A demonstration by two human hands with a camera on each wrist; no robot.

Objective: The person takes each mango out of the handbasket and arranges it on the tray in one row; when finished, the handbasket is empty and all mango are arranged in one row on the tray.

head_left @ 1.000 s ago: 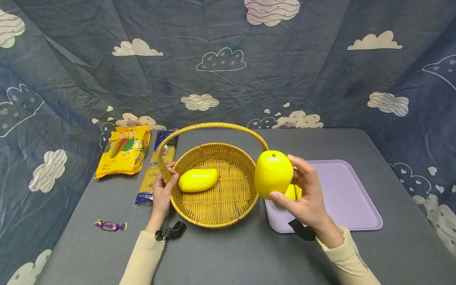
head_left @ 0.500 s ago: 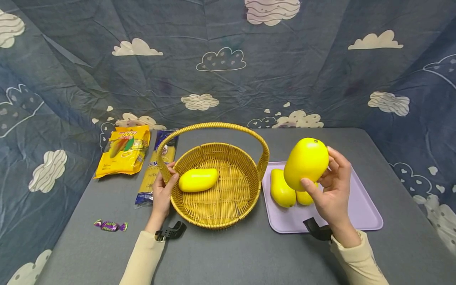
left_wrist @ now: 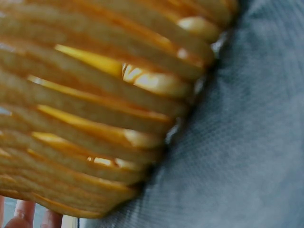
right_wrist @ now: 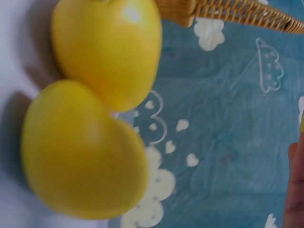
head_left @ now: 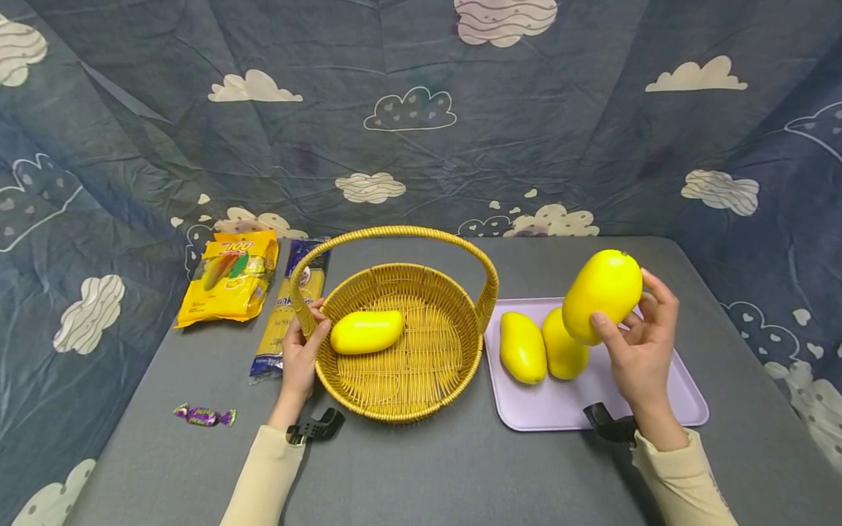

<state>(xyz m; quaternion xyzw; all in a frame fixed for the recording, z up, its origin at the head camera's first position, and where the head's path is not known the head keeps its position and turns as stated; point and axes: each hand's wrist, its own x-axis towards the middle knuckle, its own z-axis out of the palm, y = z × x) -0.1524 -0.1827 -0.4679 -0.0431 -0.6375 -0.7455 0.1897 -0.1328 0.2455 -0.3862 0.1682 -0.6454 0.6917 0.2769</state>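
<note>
gripping the basket [head_left: 421, 358] at nine o'clock, the left hand [head_left: 301, 361] is likely steadying it, one mango [head_left: 367, 332] lying inside. the right hand [head_left: 643, 354] is clamping another mango [head_left: 601, 292] from four o'clock, seemingly supporting it above the tray [head_left: 546, 410] at three o'clock.

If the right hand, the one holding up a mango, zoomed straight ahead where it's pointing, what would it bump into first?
The right hand has the mango right in front; past that, probably the cloud cloth at the back. Nothing else seems in the way, but depth is hard to judge.
</note>
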